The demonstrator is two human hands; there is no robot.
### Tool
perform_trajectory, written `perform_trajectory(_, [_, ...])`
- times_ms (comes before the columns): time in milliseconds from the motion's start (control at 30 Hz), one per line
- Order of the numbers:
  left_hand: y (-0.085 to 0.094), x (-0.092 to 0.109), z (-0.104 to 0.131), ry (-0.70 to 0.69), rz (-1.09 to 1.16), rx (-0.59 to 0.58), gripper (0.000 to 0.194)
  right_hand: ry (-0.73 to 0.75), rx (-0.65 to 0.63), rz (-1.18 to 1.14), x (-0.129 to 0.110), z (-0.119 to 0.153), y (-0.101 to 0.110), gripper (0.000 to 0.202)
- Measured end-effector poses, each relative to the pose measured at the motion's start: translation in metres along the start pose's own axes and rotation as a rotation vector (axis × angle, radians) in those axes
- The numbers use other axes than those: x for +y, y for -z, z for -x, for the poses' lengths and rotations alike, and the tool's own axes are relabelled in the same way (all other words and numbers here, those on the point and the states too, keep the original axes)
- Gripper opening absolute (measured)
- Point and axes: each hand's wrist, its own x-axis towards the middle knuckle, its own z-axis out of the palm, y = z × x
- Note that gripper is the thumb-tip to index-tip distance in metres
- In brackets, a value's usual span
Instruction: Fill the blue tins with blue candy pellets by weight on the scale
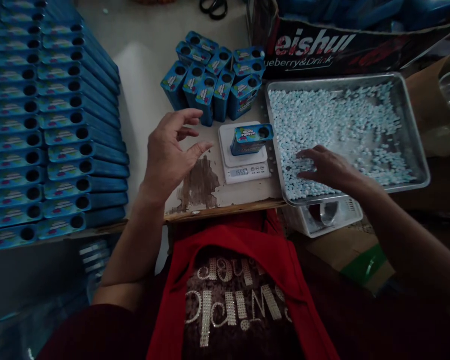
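A blue box [247, 140] with a dark round hole in its top stands on a small white scale [247, 174], whose display is lit. To the left of the scale, my left hand [174, 150] hovers over the table with thumb and fingers apart, holding nothing. My right hand [328, 169] reaches into the left part of a metal tray [422, 145] of small pale blue and white pieces [307, 120]. Its fingertips touch the pieces; whether any are between them cannot be made out. Several similar blue boxes [205, 95] stand grouped behind the scale.
Long rows of blue boxes [62, 130] cover the table's left side. A black printed carton [322, 47] stands behind the tray, and black scissors [214, 8] lie at the back. Below the tray is a white basket [311, 229]. The table's front edge [225, 212] is worn.
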Motion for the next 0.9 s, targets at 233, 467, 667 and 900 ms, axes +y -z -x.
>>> perform_trajectory(233, [-0.023, 0.016, -0.015, -0.14, -0.058, -0.109, 0.071, 0.066, 0.152, 0.002, -0.012, -0.009, -0.034, 0.02])
perform_trajectory(467, [-0.088, 0.007, -0.008, -0.079, 0.027, -0.103, 0.057, -0.041, 0.242, -0.755, -0.018, -0.019, -0.021, 0.042])
perform_trajectory(667, [-0.128, 0.05, -0.045, -0.608, -0.205, -0.067, 0.037, -0.207, 0.11, -1.891, -0.071, -0.025, -0.016, 0.047])
perform_trajectory(900, [-0.154, 0.035, -0.063, -0.615, -0.273, -0.117, 0.044, -0.319, 0.101, -2.246, -0.083, -0.03, -0.005, 0.024])
